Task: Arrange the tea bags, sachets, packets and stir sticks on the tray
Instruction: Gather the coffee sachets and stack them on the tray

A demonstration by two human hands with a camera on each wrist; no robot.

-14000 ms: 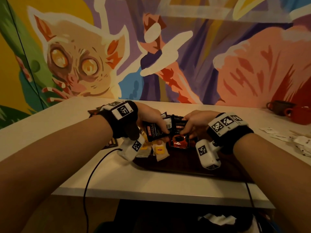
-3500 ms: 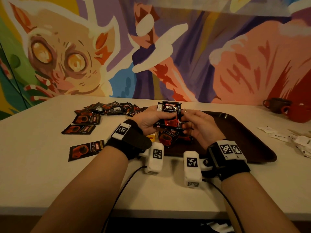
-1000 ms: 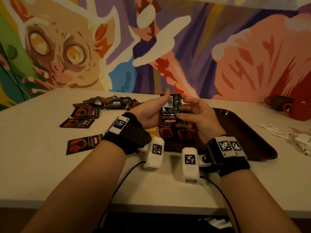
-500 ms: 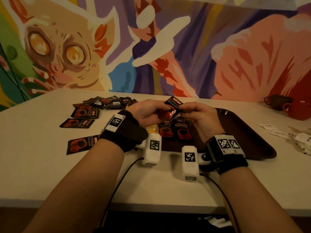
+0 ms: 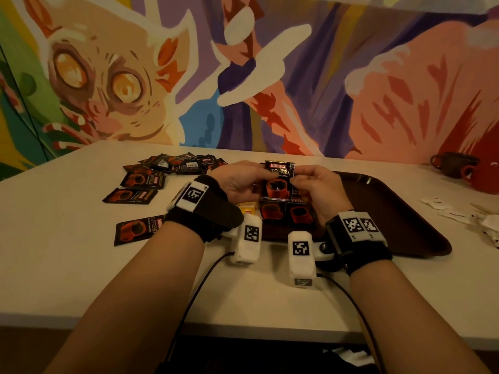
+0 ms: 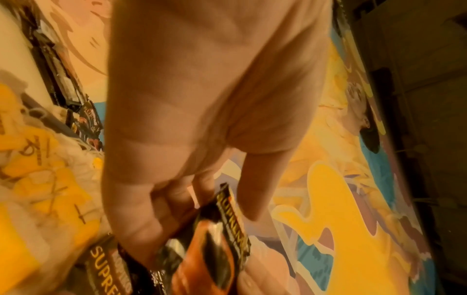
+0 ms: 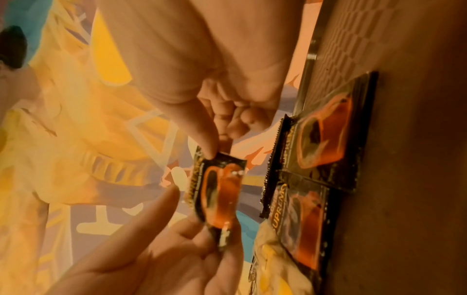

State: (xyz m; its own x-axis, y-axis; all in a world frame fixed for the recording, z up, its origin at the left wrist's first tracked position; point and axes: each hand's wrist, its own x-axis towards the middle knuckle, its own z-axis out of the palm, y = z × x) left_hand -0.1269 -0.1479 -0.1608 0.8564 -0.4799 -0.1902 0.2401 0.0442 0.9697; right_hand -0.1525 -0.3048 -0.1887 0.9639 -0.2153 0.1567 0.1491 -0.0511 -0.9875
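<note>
Above the brown tray (image 5: 391,211), both hands apparently pinch one upright coffee sachet (image 5: 278,182).

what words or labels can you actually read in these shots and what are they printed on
"KOPIKO" and "SUPREMO": on the held coffee sachet, pinched by the left hand and right hand.
"SUPREMO": loose sachet on the table.
"SUPREMO", end cut off: sachets on the tray.
Finer print on the sachets and the yellow tea bag labels: too small or blurred.
</note>
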